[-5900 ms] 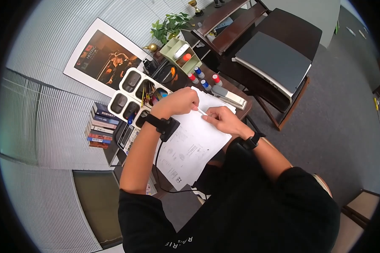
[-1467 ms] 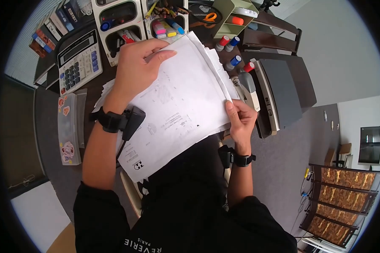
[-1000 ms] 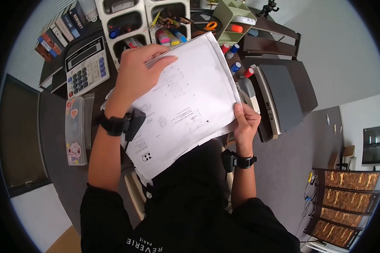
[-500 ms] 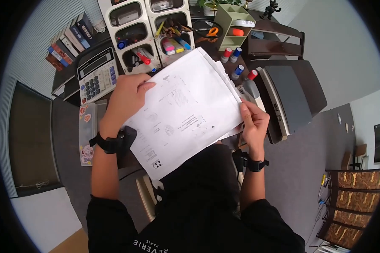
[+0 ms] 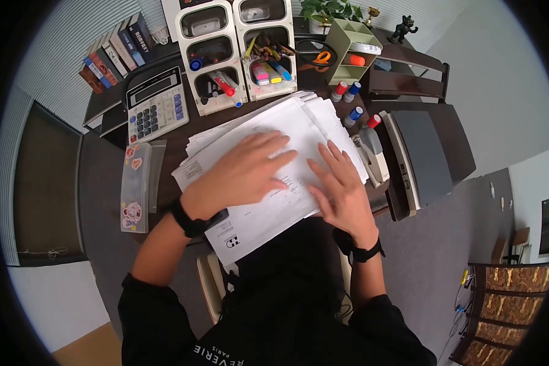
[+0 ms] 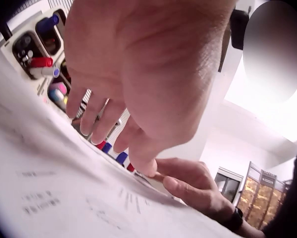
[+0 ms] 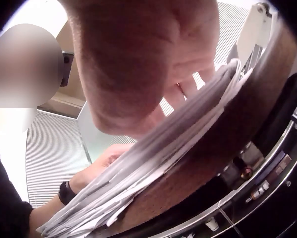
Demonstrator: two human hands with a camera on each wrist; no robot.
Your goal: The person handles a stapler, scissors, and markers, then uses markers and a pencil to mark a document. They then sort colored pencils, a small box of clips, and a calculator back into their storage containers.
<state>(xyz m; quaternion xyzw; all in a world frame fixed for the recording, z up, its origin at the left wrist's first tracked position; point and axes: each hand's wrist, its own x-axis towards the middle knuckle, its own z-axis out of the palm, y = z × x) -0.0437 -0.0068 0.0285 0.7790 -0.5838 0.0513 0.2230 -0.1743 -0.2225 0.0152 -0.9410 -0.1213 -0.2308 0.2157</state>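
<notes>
A thick stack of printed paper sheets point(image 5: 250, 235) lies on the desk in front of the person, its top sheet askew over the others. My left hand point(image 5: 241, 177) is over the middle of the top sheet, fingers extended and spread. Beside it, my right hand point(image 5: 348, 195) is over the right part of the stack, also with extended fingers. In the left wrist view the left palm point(image 6: 143, 74) faces down just above the print. From the right wrist view, the layered edges of the stack point(image 7: 143, 163) show below the right palm point(image 7: 133, 64), near the desk edge.
Behind the paper stands an organizer point(image 5: 241, 67) with pens and highlighters. A calculator point(image 5: 158, 107) and a clear stickered case point(image 5: 134, 189) are left. Several red- and blue-capped bottles point(image 5: 355, 114), a stapler point(image 5: 372, 155) and a dark grey flat device point(image 5: 424, 158) are right.
Half a second ago both hands held the raised top sheet by its edges. Now the sheet lies on the stack, both hands have let go and moved inward over it.
</notes>
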